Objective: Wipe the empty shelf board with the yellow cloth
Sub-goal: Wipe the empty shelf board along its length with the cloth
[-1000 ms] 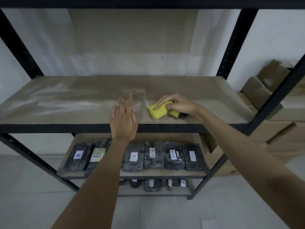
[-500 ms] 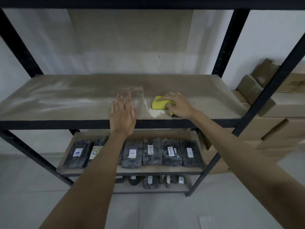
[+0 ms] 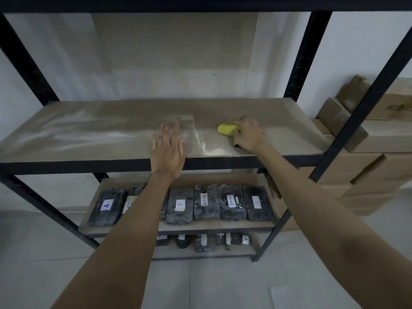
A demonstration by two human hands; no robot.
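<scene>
Best done with long, flat pushes from the right hand (image 3: 248,136), closed around the soft, bunched-up yellow cloth (image 3: 226,129) and pressed down on the right part of the shelf board (image 3: 289,139). Left hand (image 3: 167,150) lay open and flat on the front edge, holding nothing (good for balance). Smooth, hard brown board, pale dust (image 3: 89,134) thick on the left side, a small swept heap (image 3: 211,150) near the front.
</scene>
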